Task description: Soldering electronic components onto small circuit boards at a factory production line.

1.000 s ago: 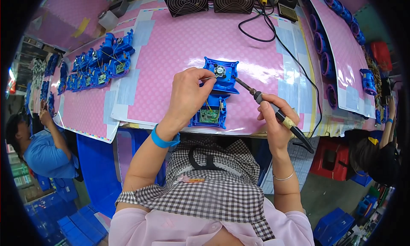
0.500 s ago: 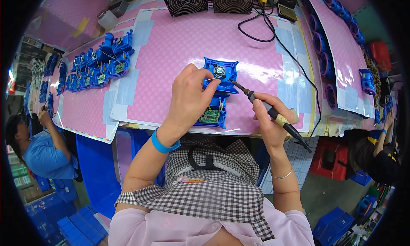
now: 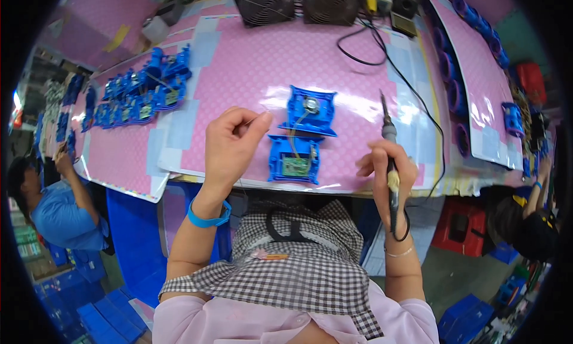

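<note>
Blue plastic housing half (image 3: 307, 146), glossy, its green circuit board (image 3: 296, 166) exposed, lies nearest on the pink table (image 3: 239, 63). From it, at three o'clock, the right hand (image 3: 391, 165) grips a soldering iron (image 3: 388, 131); at ten, the left hand (image 3: 231, 142) presses fingertips together, on what I cannot tell. At twelve, speaker half (image 3: 323, 116): wires (image 3: 292, 142) seemingly joined, shell unclosed.

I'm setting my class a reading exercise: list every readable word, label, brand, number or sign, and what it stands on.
No text can be read.
Orange tag on checked apron: any print too small.
Green circuit board: any markings too small.
Black fans: any labels blurred.
</note>
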Available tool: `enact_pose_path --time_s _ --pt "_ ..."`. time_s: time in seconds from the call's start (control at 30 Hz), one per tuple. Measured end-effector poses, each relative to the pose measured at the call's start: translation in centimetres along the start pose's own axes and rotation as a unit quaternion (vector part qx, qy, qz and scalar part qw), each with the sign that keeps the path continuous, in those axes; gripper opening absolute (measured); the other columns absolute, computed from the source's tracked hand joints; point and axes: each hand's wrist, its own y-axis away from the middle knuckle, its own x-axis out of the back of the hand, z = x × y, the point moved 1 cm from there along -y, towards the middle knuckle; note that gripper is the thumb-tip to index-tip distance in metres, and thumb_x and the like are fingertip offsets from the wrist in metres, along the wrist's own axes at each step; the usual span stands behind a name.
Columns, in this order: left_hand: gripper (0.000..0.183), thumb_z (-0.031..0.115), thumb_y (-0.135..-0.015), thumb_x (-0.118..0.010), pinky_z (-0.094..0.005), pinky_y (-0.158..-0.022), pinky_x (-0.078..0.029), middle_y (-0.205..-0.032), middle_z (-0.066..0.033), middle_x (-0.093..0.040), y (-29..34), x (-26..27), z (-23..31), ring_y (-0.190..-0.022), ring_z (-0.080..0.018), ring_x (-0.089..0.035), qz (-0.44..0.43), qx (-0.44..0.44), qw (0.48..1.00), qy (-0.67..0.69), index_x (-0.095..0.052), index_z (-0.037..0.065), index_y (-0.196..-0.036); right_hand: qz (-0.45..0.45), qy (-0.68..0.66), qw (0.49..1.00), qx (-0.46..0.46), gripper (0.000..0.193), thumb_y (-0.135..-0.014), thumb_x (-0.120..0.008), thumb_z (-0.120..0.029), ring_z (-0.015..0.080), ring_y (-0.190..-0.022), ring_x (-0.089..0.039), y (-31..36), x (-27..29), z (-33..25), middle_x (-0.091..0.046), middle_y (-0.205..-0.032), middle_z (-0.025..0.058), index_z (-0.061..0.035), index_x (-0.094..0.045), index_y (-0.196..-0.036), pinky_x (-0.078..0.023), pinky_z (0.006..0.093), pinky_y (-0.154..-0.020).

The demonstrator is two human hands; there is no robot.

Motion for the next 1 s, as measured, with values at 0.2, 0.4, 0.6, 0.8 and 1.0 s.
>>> enact_pose_path --time_s 0.2,0.4,0.6,0.8,1.0 --pt "0.023 0.017 -0.089 -0.057 -0.0217 -0.051 -0.026 -0.065 0.0024 -0.05 2.9 7.5 -3.9 -0.053 -0.0041 -0.033 0.104 0.106 0.952 0.269 -0.058 0.005 -0.069 -0.227 0.171 0.938 0.2 0.051 -0.064 -0.084 -0.017 0.0418 -0.116 -0.05 -0.9 -5.4 0.3 -0.051 -0.124 0.0272 -0.0055 -0.044 -0.094 -0.041 0.0444 -0.095" --pt "0.019 0.02 -0.091 -0.053 -0.0243 -0.05 -0.03 -0.064 0.0017 -0.044 5.3 7.7 -6.5 -0.05 -0.0073 -0.034 0.202 0.164 0.882 0.392 -0.056 0.006 -0.078 -0.237 0.167 0.9 0.326 0.052 -0.063 -0.081 -0.015 0.043 -0.095 -0.049 -10.1 -20.0 -1.0 -0.05 -0.1 0.0233 -0.0048 -0.045 -0.099 -0.042 0.0473 -0.078" --pt "0.014 0.016 -0.09 -0.058 -0.023 -0.046 -0.028 -0.058 0.0052 -0.038 5.4 6.5 -6.6 -0.048 -0.0057 -0.034 0.174 0.173 0.892 0.381 -0.054 0.01 -0.078 -0.169 -0.047 0.911 0.372 0.033 -0.074 -0.074 -0.017 0.0364 -0.084 -0.057 -10.6 -20.3 -5.2 -0.057 -0.087 0.0169 -0.0041 -0.049 -0.09 -0.046 0.0433 -0.07" --pt "0.013 0.017 -0.091 -0.053 -0.0185 -0.045 -0.023 -0.059 0.0065 -0.036 3.9 6.0 -7.6 -0.049 -0.0026 -0.029 0.254 0.074 0.913 0.312 -0.056 0.006 -0.084 0.153 0.029 0.904 0.399 0.014 -0.081 -0.069 -0.002 0.0137 -0.083 -0.064 -7.9 5.1 -5.1 -0.064 -0.088 0.0078 -0.0038 -0.056 -0.087 -0.051 0.0262 -0.072" --pt "0.02 0.02 -0.096 -0.049 -0.0186 -0.045 -0.023 -0.059 0.0052 -0.037 3.2 4.0 -8.3 -0.049 -0.0019 -0.028 0.123 0.076 0.943 0.3 -0.058 0.002 -0.092 0.569 0.256 0.723 0.298 0.042 -0.067 -0.078 -0.012 0.024 -0.08 -0.058 -11.3 33.0 0.0 -0.059 -0.086 0.0111 -0.0058 -0.049 -0.096 -0.046 0.036 -0.072"
